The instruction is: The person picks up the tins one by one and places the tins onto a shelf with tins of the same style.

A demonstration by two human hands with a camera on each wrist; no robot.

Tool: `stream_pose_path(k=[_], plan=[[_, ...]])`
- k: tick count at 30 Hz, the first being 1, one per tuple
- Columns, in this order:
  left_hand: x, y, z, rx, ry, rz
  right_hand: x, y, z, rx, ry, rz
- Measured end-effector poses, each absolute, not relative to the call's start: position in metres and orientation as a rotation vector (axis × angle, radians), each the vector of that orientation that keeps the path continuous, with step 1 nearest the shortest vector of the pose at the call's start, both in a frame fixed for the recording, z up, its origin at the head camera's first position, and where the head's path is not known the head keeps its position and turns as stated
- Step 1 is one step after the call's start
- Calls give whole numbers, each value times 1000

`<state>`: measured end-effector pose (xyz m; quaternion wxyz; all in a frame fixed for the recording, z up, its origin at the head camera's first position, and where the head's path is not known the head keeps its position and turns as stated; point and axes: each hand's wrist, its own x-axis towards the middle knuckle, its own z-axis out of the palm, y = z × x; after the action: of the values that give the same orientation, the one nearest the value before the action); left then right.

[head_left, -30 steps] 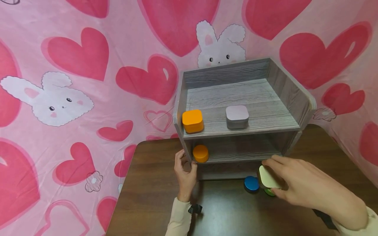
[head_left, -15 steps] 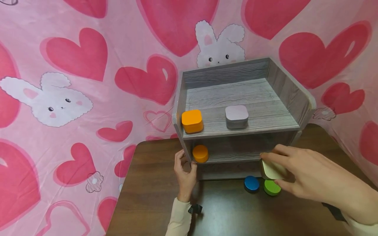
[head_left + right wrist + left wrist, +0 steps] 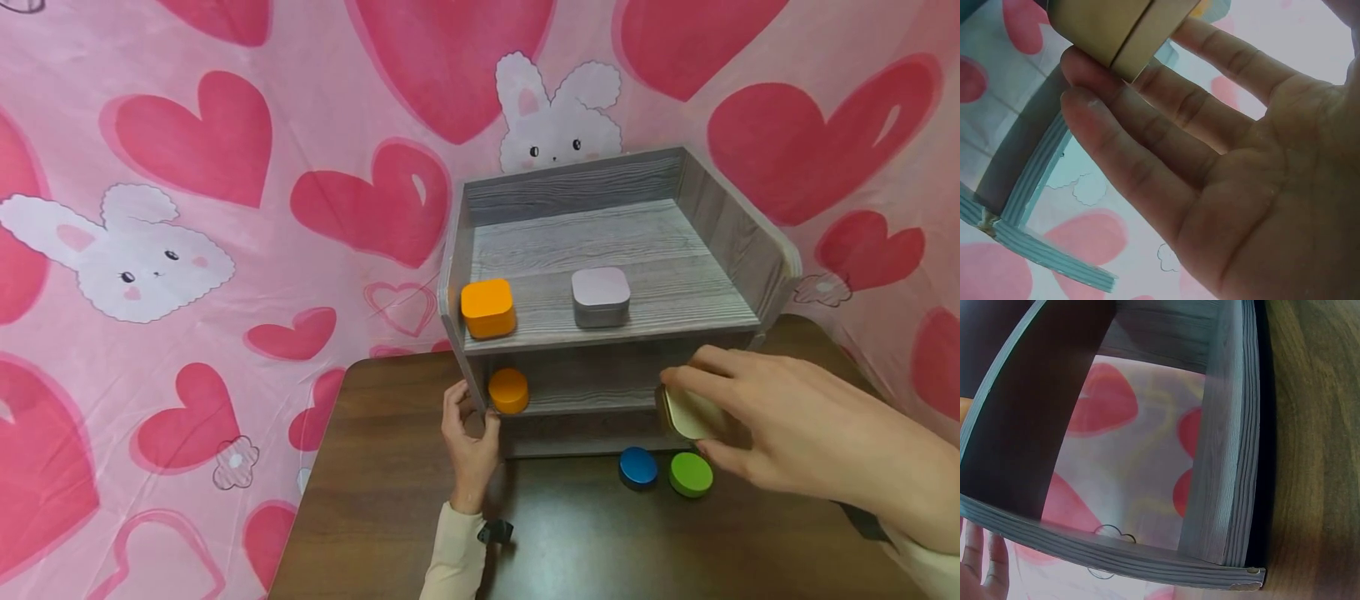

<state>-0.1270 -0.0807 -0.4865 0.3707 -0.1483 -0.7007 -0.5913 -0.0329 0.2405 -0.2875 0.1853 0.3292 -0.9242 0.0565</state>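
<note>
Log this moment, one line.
right grip: holds pale-gold rounded-square box off brown table | left grip: holds left side of grey wood-grain shelf unit | on table: blue round container, green round container

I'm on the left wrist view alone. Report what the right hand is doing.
Observer: In the head view, the right hand grips a pale yellow rounded-square container between thumb and fingers.
Operator: Check that container for a seam; my view doesn't show it.
Observer: The right wrist view shows one dark seam line running across its side.
Operator: Now tell me what stands on the table in front of the shelf unit.
Observer: A blue round container and a green round container stand there side by side, with a gap between them.
</note>
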Motion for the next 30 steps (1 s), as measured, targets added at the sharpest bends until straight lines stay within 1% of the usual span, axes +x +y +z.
stream_pose_path(k=[4,7,12,19,30], plan=[[-135,-83,-502,-376,-1817,-1504,-33,240,-282,916,-2619,143],[-137,-85,-506,-382,-1817,-1510,-35,241,-278,912,-2619,116],[-135,-86,-505,-397,-1799,-1533,-40,244,-270,911,-2594,57],[-135,-87,-504,-403,-1797,-1526,-47,248,-254,833,-2734,-30],[-134,-88,-504,-378,-1831,-1537,-62,242,-230,768,-2850,-64]])
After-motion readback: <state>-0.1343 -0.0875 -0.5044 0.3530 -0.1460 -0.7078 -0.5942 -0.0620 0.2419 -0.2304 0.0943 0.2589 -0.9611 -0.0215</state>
